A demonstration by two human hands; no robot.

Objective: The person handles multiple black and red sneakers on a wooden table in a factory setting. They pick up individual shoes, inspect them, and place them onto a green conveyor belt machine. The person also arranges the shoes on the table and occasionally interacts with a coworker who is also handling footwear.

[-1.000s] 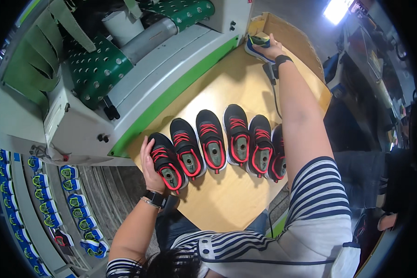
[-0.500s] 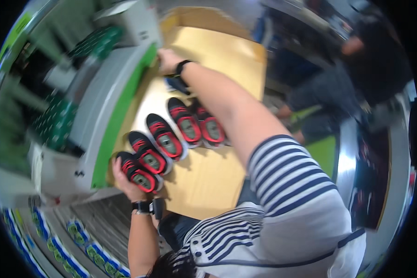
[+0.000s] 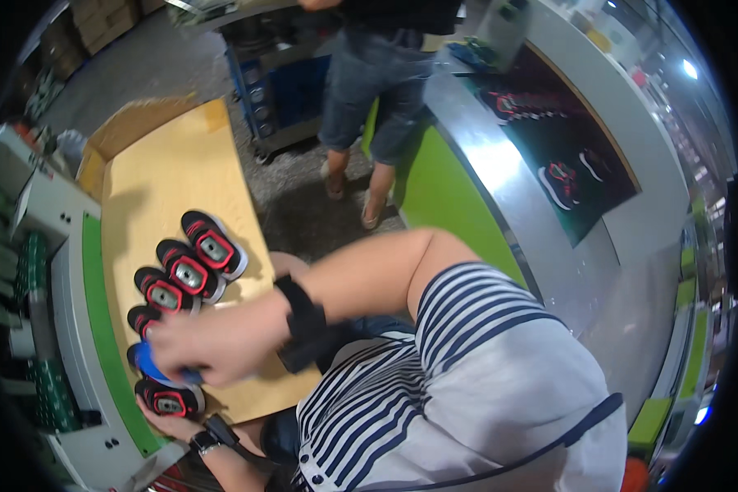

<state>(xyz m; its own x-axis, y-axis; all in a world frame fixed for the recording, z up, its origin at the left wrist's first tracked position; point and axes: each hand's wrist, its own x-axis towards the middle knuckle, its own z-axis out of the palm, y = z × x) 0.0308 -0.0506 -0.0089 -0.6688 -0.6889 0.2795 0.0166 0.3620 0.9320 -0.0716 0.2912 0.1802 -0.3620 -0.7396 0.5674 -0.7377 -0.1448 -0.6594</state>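
A row of black and red shoe soles (image 3: 190, 273) lies face up on a light wooden table (image 3: 176, 176). My right hand (image 3: 209, 344) hovers over the near end of the row, closed around a small blue object (image 3: 148, 361). A black band sits on that wrist. My left hand (image 3: 168, 416), with a wristwatch, rests at the table's near edge touching the closest sole (image 3: 166, 402).
A green-trimmed grey machine (image 3: 66, 328) borders the table on the left. A person in denim shorts (image 3: 377, 90) stands beyond the table beside a blue cart (image 3: 275, 86). A curved grey and green counter (image 3: 500, 189) runs along the right.
My head has turned right, swinging the view. My right arm drew back from the far end of the table to the near end of the sole row, now holding a blue object.
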